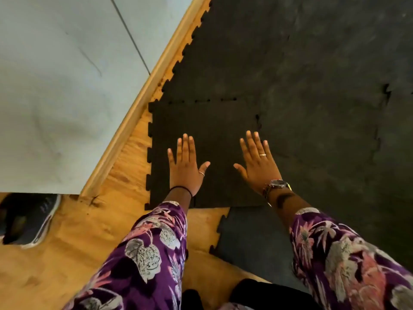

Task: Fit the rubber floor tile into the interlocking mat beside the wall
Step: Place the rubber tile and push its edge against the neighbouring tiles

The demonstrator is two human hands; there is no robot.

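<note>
A black rubber floor tile (207, 121) with toothed edges lies on the wooden floor, its far and right edges against the large interlocking mat (312, 74). Small gaps show along the far seam and at the tile's far right corner. My left hand (185, 166) rests flat on the tile with fingers spread. My right hand (258, 162) lies flat too, on the tile's right side near the seam. Neither hand holds anything. The tile's left teeth stick out free over the wood.
A pale wall (67, 86) with a wooden skirting board (143, 99) runs diagonally at left. A dark shoe (29, 220) sits at the wall's near corner. Another mat piece (252, 238) lies near my right arm. Bare wooden floor (78, 242) spreads at lower left.
</note>
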